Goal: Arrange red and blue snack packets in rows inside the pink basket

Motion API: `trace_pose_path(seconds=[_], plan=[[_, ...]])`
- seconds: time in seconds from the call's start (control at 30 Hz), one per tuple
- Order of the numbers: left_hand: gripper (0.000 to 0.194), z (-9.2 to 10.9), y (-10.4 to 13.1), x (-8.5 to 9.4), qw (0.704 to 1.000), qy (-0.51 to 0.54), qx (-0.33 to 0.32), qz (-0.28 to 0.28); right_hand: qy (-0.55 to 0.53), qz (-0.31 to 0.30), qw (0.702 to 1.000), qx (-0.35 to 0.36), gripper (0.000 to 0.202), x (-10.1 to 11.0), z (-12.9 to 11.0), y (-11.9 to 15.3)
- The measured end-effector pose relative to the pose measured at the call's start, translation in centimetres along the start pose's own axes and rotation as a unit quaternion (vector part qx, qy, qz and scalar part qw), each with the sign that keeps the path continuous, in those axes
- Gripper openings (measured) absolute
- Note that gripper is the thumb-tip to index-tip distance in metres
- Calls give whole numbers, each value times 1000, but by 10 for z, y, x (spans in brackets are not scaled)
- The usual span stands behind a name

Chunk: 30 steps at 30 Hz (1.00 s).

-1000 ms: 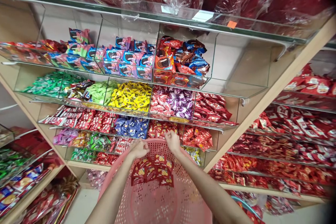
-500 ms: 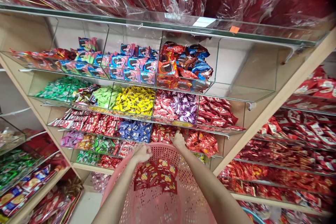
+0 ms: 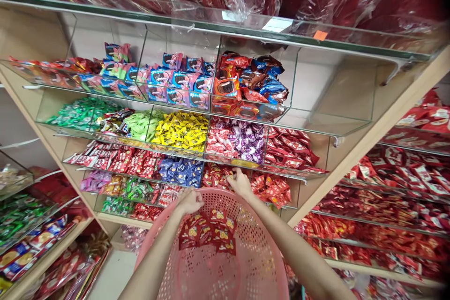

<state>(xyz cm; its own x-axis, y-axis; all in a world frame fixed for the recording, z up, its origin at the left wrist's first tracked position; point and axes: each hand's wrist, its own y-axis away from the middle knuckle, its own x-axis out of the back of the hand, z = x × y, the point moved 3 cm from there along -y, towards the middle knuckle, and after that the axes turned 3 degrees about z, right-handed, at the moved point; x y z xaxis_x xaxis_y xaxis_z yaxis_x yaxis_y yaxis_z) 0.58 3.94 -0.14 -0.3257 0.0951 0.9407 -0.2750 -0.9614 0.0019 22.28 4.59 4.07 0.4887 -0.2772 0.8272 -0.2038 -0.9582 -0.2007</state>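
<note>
A pink perforated plastic basket (image 3: 207, 274) is in front of me, tilted so its inside shows. Several dark red snack packets (image 3: 209, 232) with orange pictures lie in it. My left hand (image 3: 190, 200) is closed around the basket's far left rim. Beyond the rim, my right hand (image 3: 241, 183) reaches into a shelf compartment of red wrapped packets (image 3: 216, 176). Its thumb and fingers are apart at these packets, and no packet shows in them. Part of the fingers is hard to make out.
Glass shelves (image 3: 165, 147) with dividers hold blue packets (image 3: 180, 171), yellow sweets (image 3: 181, 130) and purple sweets (image 3: 248, 140). A thick glass ledge (image 3: 197, 23) runs overhead. A wooden upright (image 3: 355, 150) stands to the right, with shelves of red packets (image 3: 379, 204) beyond it.
My right hand has shifted slightly right and up, and its fingers now spread toward the red packets. The left hand stays on the basket rim. The view has moved slightly.
</note>
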Motion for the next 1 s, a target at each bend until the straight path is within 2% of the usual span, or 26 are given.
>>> trace_pose_path(seconds=[0.1,0.17,0.23,0.3,0.4,0.53,0.67,0.83,1.0], plan=[[20,0,0,0,1000,5,-1,4,-29,-42,983,179,45,1,-13,34],[20,1,1,0,1000,7,4,3,-29,-96,962,253,44,-8,-14,56],[19,1,2,0,1000,6,9,0,-17,-150,952,265,42,-21,-9,72],[19,2,3,1,1000,8,11,-2,-12,-187,952,244,39,-34,-2,79],[19,2,3,1,1000,9,12,1,-40,-200,954,219,38,-49,4,79],[20,2,3,1,1000,11,10,-2,-55,-197,953,224,42,-58,2,76],[20,0,2,-1,1000,8,9,4,-46,-177,944,274,35,-67,-15,84],[20,-1,1,-2,1000,1,-6,10,-7,-162,920,358,21,-95,-38,98],[21,-2,0,-2,1000,-4,-7,6,48,-102,916,386,18,-117,-40,105]])
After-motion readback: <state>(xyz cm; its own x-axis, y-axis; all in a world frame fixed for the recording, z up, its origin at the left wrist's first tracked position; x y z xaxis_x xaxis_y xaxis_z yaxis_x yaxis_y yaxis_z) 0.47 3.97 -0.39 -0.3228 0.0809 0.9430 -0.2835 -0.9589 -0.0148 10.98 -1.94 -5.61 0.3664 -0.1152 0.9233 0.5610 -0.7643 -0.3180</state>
